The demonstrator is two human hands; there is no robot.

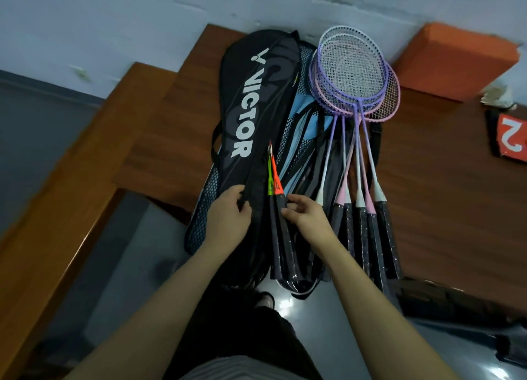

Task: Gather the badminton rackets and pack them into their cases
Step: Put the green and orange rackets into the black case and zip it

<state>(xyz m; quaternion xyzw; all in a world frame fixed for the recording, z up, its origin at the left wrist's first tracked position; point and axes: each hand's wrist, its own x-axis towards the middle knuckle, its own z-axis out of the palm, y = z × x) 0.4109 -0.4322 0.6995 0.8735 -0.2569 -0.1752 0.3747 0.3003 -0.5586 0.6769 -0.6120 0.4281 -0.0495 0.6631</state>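
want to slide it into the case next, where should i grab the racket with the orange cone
Take the racket with the orange cone by its black wrapped handle, just below the cone, coming from the right, where the right hand already is. The handle lies bare and points toward the person; its head is hidden under the black VICTOR case.

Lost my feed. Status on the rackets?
Left hand gripping black case edge. Right hand at two handles sticking out. Purple rackets still loose.

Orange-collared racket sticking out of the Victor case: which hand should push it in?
Right, probably. The right hand already has fingers at the grip of the orange-collared racket, while the left hand holds the edge of the Victor case, steadying it.
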